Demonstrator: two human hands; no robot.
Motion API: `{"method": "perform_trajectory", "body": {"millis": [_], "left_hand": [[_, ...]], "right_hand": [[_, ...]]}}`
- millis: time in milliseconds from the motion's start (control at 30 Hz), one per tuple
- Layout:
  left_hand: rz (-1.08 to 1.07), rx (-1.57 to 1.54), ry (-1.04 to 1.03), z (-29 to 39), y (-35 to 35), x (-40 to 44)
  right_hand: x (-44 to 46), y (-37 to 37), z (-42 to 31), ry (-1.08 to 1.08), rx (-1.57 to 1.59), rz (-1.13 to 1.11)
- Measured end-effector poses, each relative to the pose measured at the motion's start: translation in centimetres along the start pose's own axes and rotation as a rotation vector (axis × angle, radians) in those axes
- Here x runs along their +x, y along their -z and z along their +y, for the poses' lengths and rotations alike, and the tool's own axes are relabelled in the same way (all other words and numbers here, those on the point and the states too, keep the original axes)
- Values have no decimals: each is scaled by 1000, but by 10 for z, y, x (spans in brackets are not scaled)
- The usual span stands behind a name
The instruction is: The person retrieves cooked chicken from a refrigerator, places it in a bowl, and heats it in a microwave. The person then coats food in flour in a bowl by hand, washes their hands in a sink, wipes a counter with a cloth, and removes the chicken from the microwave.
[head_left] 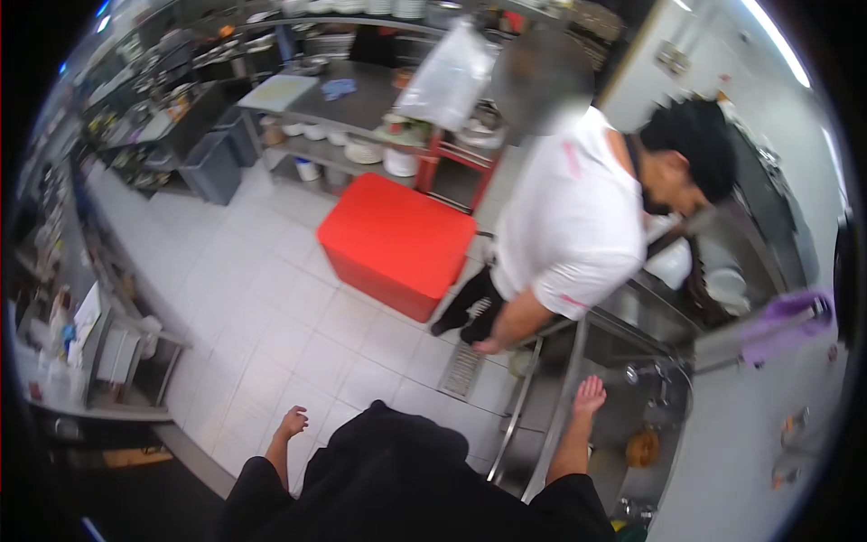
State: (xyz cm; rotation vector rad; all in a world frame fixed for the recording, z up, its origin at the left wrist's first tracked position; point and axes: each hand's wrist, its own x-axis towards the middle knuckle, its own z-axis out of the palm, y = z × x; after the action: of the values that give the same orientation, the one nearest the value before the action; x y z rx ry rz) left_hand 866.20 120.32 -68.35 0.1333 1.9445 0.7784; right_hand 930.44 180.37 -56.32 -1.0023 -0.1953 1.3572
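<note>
My left hand (pixel 293 422) hangs over the white tiled floor, its fingers loosely curled and a little apart, with nothing visible in it. My right hand (pixel 591 395) is raised beside the metal sink (pixel 673 443), fingers stretched out and holding nothing that I can see. In the sink lies a round brown-orange item (pixel 642 448), too blurred to name. A tap (pixel 657 379) stands on the sink's far side. Both my forearms come out of black sleeves.
A person in a white shirt (pixel 569 217) leans over the metal counter ahead on the right. A red box (pixel 393 239) stands on the floor in front. Behind it is a steel table (pixel 361 104) with bowls below. A purple cloth (pixel 781 325) hangs at the right.
</note>
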Motion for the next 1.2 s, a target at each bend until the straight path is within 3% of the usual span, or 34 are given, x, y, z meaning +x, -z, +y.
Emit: {"method": "perform_trajectory", "body": {"millis": [33, 133, 233, 367, 467, 600, 667, 700, 733, 767, 800, 867, 900, 1000, 1067, 1100, 1167, 1200], "left_hand": [[47, -42, -5, -4, 33, 6], [132, -173, 78, -8, 104, 9], [171, -304, 154, 18, 157, 17], [267, -472, 102, 70, 229, 70], [268, -514, -13, 139, 280, 113], [271, -587, -194, 237, 339, 173], [262, -574, -124, 269, 363, 200], [257, -567, -82, 267, 372, 211], [251, -560, -40, 266, 382, 223], [279, -543, 34, 275, 392, 232], [333, -544, 90, 285, 405, 237], [210, -476, 146, 209, 411, 286], [324, -583, 342, 261, 412, 244], [375, -788, 426, 283, 451, 246], [348, -626, 420, 294, 467, 241], [335, -600, 424, 301, 482, 247], [315, -550, 427, 297, 511, 259], [320, -582, 430, 292, 528, 266]], "right_hand": [[-9, -9, 38, 19, -41, 63], [-38, -36, 155, -92, -177, -29], [-72, -85, 264, -179, -89, 223], [-112, -164, 406, -497, -432, -104], [-161, -280, 486, -583, -532, -100], [-156, -356, 584, -749, -614, -415], [-159, -398, 622, -833, -906, -345], [-138, -397, 639, -943, -924, -540], [-131, -403, 659, -1006, -952, -527], [-131, -428, 676, -1087, -1024, -301], [-132, -455, 705, -1059, -1111, -335], [-125, -510, 770, -987, -1281, -408], [-119, -532, 800, -943, -1365, -432], [-96, -606, 893, -778, -1629, -492], [-73, -687, 990, -765, -1882, -1175], [-92, -721, 1062, -473, -1566, -1275], [-128, -828, 1171, -147, -1690, -1317], [-185, -902, 1205, -50, -1545, -1270]]}}
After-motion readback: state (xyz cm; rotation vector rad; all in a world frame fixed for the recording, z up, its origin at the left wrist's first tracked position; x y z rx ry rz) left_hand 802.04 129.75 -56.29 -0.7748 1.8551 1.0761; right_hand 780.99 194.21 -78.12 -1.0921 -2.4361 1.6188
